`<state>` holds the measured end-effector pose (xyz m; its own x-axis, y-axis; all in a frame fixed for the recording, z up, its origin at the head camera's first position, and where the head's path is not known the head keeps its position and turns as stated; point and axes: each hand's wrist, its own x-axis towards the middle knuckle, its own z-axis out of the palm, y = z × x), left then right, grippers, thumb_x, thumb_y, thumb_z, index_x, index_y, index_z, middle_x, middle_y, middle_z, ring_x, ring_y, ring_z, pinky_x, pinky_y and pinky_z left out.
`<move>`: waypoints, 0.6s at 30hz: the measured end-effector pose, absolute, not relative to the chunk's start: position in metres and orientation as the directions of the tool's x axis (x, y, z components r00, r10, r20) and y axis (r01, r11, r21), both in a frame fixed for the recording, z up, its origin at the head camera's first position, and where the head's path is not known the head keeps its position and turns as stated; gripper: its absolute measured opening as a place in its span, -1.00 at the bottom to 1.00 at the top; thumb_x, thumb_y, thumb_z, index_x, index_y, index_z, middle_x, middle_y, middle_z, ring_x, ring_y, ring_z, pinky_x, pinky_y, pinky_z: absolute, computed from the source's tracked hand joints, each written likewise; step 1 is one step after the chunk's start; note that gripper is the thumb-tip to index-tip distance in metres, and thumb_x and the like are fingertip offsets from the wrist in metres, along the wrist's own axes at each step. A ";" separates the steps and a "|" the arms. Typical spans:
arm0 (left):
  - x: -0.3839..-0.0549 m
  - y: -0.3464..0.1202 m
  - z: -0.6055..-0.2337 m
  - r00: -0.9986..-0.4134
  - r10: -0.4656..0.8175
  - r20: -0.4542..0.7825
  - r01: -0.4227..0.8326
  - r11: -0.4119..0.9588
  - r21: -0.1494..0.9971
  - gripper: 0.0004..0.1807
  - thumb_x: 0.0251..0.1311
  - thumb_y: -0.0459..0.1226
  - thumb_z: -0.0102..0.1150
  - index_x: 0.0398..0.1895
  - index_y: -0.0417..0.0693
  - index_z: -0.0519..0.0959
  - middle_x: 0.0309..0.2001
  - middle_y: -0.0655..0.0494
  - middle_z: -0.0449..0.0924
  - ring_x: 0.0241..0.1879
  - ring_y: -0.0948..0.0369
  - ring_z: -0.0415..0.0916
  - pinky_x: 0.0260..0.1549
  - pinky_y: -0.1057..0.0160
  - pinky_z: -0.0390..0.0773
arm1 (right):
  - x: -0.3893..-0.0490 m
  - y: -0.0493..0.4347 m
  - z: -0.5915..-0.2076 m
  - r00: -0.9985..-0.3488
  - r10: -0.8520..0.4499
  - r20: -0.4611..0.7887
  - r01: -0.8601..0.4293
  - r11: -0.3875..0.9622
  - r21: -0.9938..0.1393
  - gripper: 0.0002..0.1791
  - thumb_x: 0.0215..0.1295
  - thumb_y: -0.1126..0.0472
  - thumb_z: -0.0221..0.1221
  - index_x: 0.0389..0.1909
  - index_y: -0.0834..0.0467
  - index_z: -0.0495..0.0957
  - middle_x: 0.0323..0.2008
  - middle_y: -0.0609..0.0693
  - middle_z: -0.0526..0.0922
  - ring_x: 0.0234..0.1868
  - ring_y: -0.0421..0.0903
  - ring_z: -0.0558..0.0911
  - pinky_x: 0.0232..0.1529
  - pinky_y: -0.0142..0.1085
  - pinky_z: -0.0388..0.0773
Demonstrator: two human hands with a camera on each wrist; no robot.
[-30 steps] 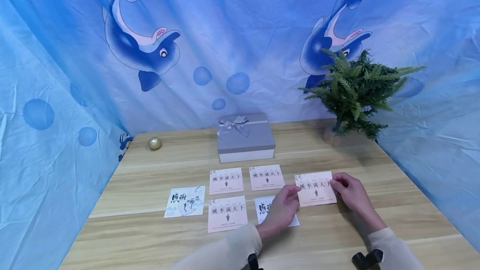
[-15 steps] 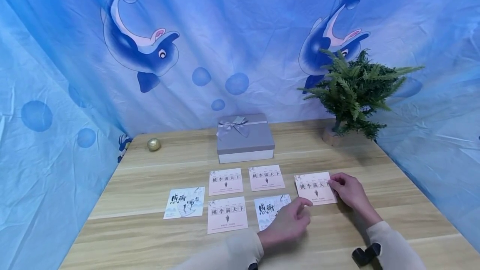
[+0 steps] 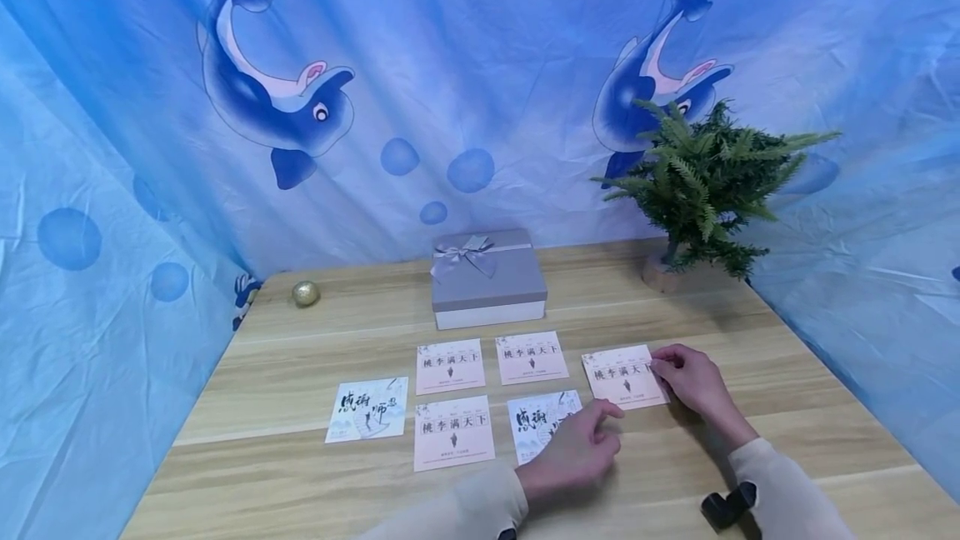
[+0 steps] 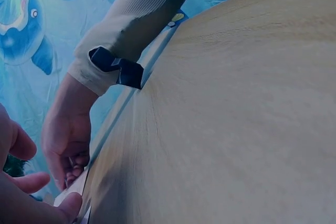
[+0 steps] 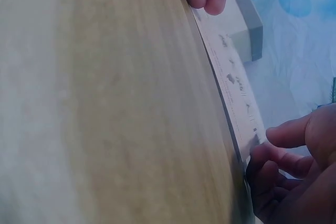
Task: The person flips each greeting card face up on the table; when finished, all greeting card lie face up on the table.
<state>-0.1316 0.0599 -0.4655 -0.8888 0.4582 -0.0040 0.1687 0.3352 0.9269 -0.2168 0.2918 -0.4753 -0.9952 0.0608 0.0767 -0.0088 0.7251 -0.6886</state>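
In the head view, my right hand (image 3: 693, 377) pinches the right edge of a pink card (image 3: 626, 380) printed with dark characters, at the right end of the cards. Its thumb (image 5: 286, 134) shows at that card's end in the right wrist view. My left hand (image 3: 576, 450) has its fingers loosely extended, with the index fingertip right at the same card's front left corner. Under the left hand a white card (image 3: 534, 419) with black brush writing is partly hidden. Three more pink cards, one of them a front pink card (image 3: 453, 461), lie to the left.
Another white card (image 3: 366, 411) lies at the far left of the cards. Behind them stands a grey gift box (image 3: 491, 282) with a ribbon bow. A gold ball (image 3: 305, 293) is at the back left, a small artificial tree (image 3: 697, 186) at the back right.
My left hand has moved from the pink card's left edge to its front left corner, uncovering more of the white card. The pink card has shifted slightly left, still pinched by my right hand.
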 end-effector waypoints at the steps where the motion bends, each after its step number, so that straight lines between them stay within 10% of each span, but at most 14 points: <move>1: -0.132 0.060 -0.466 -0.889 0.457 -0.001 0.173 0.339 0.925 -0.55 0.10 -0.32 0.04 0.12 -0.01 0.49 -0.68 0.36 0.14 -0.70 0.38 0.11 -0.23 0.46 0.42 | -0.216 0.291 -0.475 -0.995 0.065 0.071 -0.002 0.726 -0.688 -0.73 0.32 0.19 0.18 -0.11 0.32 0.62 -0.27 0.16 0.67 -0.30 -0.03 0.54 -0.32 -0.30 0.43; 10: -0.131 0.061 -0.466 -0.892 0.452 0.007 0.181 0.342 0.922 -0.56 0.08 -0.32 0.05 0.10 -0.03 0.50 -0.63 0.33 0.21 -0.64 0.38 0.19 -0.14 0.44 0.44 | -0.212 0.288 -0.470 -0.998 0.045 0.047 0.002 0.748 -0.663 -0.67 0.35 0.17 0.12 -0.09 0.38 0.61 -0.23 0.23 0.69 -0.24 0.04 0.59 -0.29 -0.24 0.48; 14: -0.130 0.062 -0.467 -0.897 0.442 0.025 0.209 0.373 0.904 -0.57 0.08 -0.30 0.06 0.09 0.01 0.50 -0.16 0.24 0.55 -0.24 0.39 0.46 0.17 0.31 0.44 | -0.208 0.286 -0.467 -0.997 0.024 0.068 -0.024 0.770 -0.637 -0.65 0.35 0.15 0.12 -0.12 0.38 0.62 -0.22 0.25 0.69 -0.22 0.09 0.61 -0.27 -0.18 0.52; 18: -0.130 0.063 -0.469 -0.898 0.438 0.036 0.226 0.389 0.893 -0.56 0.07 -0.30 0.07 0.09 0.03 0.50 0.15 0.17 0.47 -0.10 0.37 0.46 0.27 0.25 0.40 | -0.204 0.285 -0.467 -0.995 0.014 0.095 -0.048 0.788 -0.614 -0.67 0.33 0.15 0.12 -0.14 0.36 0.64 -0.21 0.25 0.70 -0.19 0.14 0.63 -0.24 -0.11 0.54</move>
